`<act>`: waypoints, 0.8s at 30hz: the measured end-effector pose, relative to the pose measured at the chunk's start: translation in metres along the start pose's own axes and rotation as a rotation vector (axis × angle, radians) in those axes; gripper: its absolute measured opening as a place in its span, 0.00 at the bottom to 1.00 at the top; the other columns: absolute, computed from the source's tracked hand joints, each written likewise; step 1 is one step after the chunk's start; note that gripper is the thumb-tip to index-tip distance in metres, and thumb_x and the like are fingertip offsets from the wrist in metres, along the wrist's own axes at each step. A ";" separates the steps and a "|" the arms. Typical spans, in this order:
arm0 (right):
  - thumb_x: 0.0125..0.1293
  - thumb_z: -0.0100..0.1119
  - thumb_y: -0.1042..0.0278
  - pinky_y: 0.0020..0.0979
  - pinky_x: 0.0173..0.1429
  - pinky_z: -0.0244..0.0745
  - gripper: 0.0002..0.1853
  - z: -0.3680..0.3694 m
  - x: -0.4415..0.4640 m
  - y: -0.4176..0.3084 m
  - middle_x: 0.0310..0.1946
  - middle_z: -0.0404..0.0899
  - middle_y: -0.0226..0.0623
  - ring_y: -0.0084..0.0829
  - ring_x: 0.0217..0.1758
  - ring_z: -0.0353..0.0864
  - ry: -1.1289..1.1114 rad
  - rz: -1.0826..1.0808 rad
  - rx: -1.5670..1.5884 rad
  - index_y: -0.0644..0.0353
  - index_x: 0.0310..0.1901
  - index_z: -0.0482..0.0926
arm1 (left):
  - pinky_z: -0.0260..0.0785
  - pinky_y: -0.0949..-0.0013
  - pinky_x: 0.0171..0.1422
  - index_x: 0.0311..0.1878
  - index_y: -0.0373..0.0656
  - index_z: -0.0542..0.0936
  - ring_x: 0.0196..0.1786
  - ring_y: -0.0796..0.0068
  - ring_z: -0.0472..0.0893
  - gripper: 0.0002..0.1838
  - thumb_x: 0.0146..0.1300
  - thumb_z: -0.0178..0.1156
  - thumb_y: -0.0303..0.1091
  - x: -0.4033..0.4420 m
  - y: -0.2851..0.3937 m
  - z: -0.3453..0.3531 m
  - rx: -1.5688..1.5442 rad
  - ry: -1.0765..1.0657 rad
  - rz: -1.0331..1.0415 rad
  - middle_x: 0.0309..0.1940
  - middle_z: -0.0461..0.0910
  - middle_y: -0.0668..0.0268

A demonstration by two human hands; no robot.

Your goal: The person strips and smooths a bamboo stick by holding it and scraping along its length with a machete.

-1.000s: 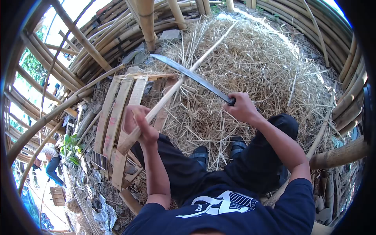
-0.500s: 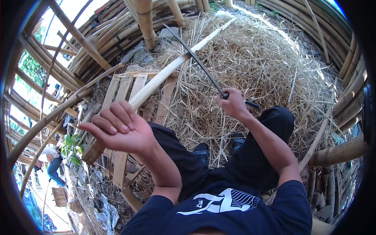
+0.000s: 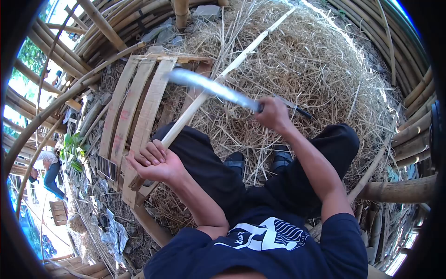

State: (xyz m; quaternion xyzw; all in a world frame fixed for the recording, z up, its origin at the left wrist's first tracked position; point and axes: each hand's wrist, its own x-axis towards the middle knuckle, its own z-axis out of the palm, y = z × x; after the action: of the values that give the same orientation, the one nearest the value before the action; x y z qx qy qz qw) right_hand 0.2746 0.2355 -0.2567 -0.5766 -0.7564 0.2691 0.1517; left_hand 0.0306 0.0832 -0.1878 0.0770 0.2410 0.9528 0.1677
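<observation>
A long pale bamboo strip runs diagonally from the lower left to the top of the straw. Around its thick near end my left hand is closed, palm turned up. My right hand grips the handle of a long blade, which is smeared by motion. The blade crosses over the strip and points to the left. Just right of my right hand, a second tool with a black handle lies on the straw.
Dry straw covers the ground ahead. A wooden slatted pallet lies at the left. Bamboo poles stand around the sides. Far left, another person bends over near a green plant.
My left hand has shifted right and down since half a second ago, and the strip's near end moved with it. The blade has swung from steep to flatter. The view has tilted slightly.
</observation>
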 end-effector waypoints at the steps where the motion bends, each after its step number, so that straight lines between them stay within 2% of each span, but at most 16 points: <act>1: 0.54 0.60 0.61 0.42 0.43 0.80 0.11 0.001 0.007 0.010 0.27 0.83 0.48 0.45 0.32 0.84 -0.060 0.199 0.045 0.58 0.33 0.85 | 0.42 0.78 0.17 0.14 0.55 0.52 0.10 0.83 0.45 0.29 0.78 0.37 0.45 -0.001 -0.005 -0.001 0.011 0.012 -0.006 0.07 0.47 0.76; 2: 0.54 0.60 0.61 0.42 0.43 0.80 0.11 0.007 0.008 0.020 0.27 0.83 0.48 0.45 0.32 0.84 -0.068 0.207 0.040 0.58 0.33 0.85 | 0.42 0.78 0.17 0.14 0.55 0.52 0.10 0.83 0.45 0.29 0.78 0.36 0.44 -0.003 -0.013 0.000 -0.003 0.027 -0.020 0.07 0.47 0.76; 4: 0.55 0.60 0.61 0.41 0.42 0.80 0.12 0.009 0.018 0.026 0.28 0.84 0.47 0.44 0.31 0.84 0.152 0.152 -0.059 0.58 0.36 0.86 | 0.42 0.78 0.17 0.14 0.55 0.52 0.10 0.82 0.45 0.29 0.78 0.36 0.44 0.003 -0.019 0.001 -0.035 0.044 -0.028 0.07 0.47 0.76; 5: 0.55 0.60 0.61 0.41 0.42 0.80 0.12 0.011 0.017 0.024 0.28 0.84 0.47 0.44 0.31 0.84 0.149 0.147 -0.071 0.58 0.36 0.86 | 0.43 0.78 0.17 0.14 0.55 0.52 0.10 0.82 0.45 0.29 0.78 0.36 0.44 0.007 -0.017 -0.001 -0.037 0.030 -0.027 0.07 0.47 0.76; 7: 0.55 0.61 0.62 0.40 0.42 0.81 0.14 0.020 0.000 0.019 0.28 0.84 0.47 0.44 0.29 0.84 0.043 0.135 0.125 0.60 0.38 0.86 | 0.44 0.77 0.18 0.14 0.55 0.52 0.11 0.81 0.46 0.29 0.78 0.35 0.44 0.008 -0.016 -0.006 -0.035 0.010 -0.036 0.07 0.47 0.76; 8: 0.53 0.62 0.62 0.40 0.41 0.81 0.15 0.024 -0.007 0.013 0.26 0.83 0.48 0.44 0.27 0.84 0.117 -0.005 0.048 0.62 0.39 0.85 | 0.43 0.77 0.20 0.14 0.55 0.52 0.12 0.81 0.45 0.29 0.77 0.40 0.42 0.006 -0.020 -0.006 -0.020 0.024 -0.030 0.08 0.47 0.76; 11: 0.52 0.62 0.62 0.40 0.39 0.80 0.09 0.033 -0.017 0.000 0.23 0.82 0.45 0.44 0.28 0.84 0.142 -0.167 -0.035 0.55 0.32 0.85 | 0.43 0.76 0.20 0.14 0.55 0.51 0.12 0.81 0.44 0.29 0.77 0.39 0.43 0.002 -0.023 -0.001 -0.047 0.062 -0.058 0.08 0.46 0.76; 14: 0.53 0.62 0.61 0.38 0.39 0.80 0.07 0.039 0.012 0.019 0.23 0.83 0.42 0.40 0.27 0.84 0.100 -0.138 -0.108 0.50 0.31 0.86 | 0.42 0.76 0.18 0.14 0.54 0.53 0.11 0.82 0.45 0.29 0.78 0.35 0.45 0.002 -0.023 -0.002 -0.063 0.060 -0.073 0.08 0.48 0.75; 15: 0.54 0.61 0.61 0.37 0.38 0.81 0.10 0.033 0.024 0.025 0.23 0.83 0.42 0.38 0.27 0.84 0.069 0.029 0.012 0.52 0.35 0.87 | 0.42 0.76 0.18 0.14 0.54 0.53 0.11 0.82 0.45 0.29 0.78 0.35 0.45 0.001 -0.024 -0.003 -0.057 0.061 -0.071 0.08 0.48 0.75; 17: 0.55 0.59 0.63 0.36 0.39 0.80 0.11 0.023 0.049 0.038 0.25 0.84 0.43 0.37 0.29 0.85 0.190 0.185 -0.048 0.56 0.36 0.87 | 0.42 0.76 0.18 0.14 0.53 0.53 0.11 0.81 0.45 0.29 0.79 0.34 0.45 -0.002 -0.033 -0.004 -0.070 0.002 -0.057 0.08 0.48 0.75; 19: 0.55 0.59 0.64 0.36 0.40 0.80 0.12 0.018 0.047 0.035 0.26 0.84 0.44 0.37 0.30 0.85 0.144 0.193 -0.036 0.58 0.37 0.87 | 0.43 0.76 0.18 0.15 0.53 0.53 0.11 0.81 0.45 0.29 0.79 0.33 0.46 -0.001 -0.032 -0.001 -0.057 -0.019 -0.057 0.07 0.48 0.75; 21: 0.54 0.59 0.64 0.36 0.41 0.80 0.12 0.012 0.034 0.030 0.26 0.84 0.45 0.38 0.31 0.85 0.098 0.206 -0.038 0.60 0.37 0.86 | 0.43 0.76 0.18 0.15 0.53 0.53 0.11 0.81 0.45 0.29 0.79 0.33 0.47 0.001 -0.030 -0.001 -0.039 0.071 -0.067 0.07 0.48 0.75; 24: 0.53 0.60 0.64 0.37 0.42 0.80 0.11 0.028 0.007 0.012 0.27 0.83 0.43 0.40 0.30 0.84 0.123 -0.057 0.077 0.59 0.35 0.86 | 0.43 0.76 0.18 0.15 0.54 0.53 0.11 0.81 0.44 0.29 0.79 0.33 0.46 -0.006 -0.032 0.004 -0.075 0.050 -0.085 0.07 0.48 0.75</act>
State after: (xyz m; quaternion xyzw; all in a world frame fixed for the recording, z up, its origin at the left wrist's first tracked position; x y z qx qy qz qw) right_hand 0.2668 0.2377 -0.2872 -0.5643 -0.7507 0.2575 0.2275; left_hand 0.0456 0.1089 -0.2005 0.0368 0.2123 0.9548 0.2046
